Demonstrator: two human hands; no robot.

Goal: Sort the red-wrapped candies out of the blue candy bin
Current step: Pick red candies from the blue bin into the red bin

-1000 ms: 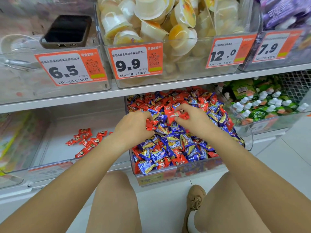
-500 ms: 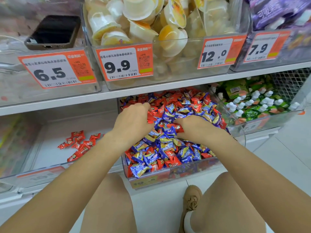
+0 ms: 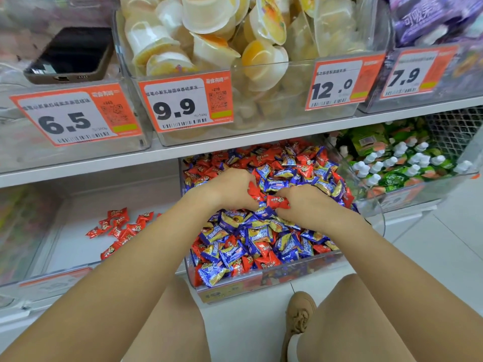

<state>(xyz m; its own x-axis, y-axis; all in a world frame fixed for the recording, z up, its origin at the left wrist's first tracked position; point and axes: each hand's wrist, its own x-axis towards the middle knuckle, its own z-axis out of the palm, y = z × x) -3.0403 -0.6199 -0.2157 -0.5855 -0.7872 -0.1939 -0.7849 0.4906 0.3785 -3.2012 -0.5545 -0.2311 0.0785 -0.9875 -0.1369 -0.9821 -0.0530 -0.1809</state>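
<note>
1. A person is crouching at a white shop shelf point(image 3: 261, 142), both hands working in the clear plastic candy bin point(image 3: 261, 279) heaped with small blue foil-wrapped candies point(image 3: 230, 252) and red foil-wrapped candies point(image 3: 305, 169) mixed together.

2. The left hand point(image 3: 227, 189) is curling over the heap with red wrappers showing at its fingertips; it appears to be gathering several red pieces so they can be carried out in one trip.

3. The right hand point(image 3: 305, 202) is pinching one red-wrapped candy point(image 3: 277, 202) between thumb and fingers, just beside the left hand, probably to pass it across or add it to the handful.

4. A small scatter of sorted red candies point(image 3: 117, 228) is lying in the neighbouring clear bin point(image 3: 52, 280) to the left, which looks to be serving as the destination for the picked pieces.

5. Many red pieces are showing along the back and front of the mixed bin, so the sorting seems far from finished.

6. Judging by the loose, slippery wrappers, a full handful could be shedding pieces back into the heap during the move leftward.

7. Above, a dark smartphone point(image 3: 70, 53) is resting in an upper clear bin, beside translucent jelly cups point(image 3: 209, 19) and orange price labels point(image 3: 183, 103).
</note>
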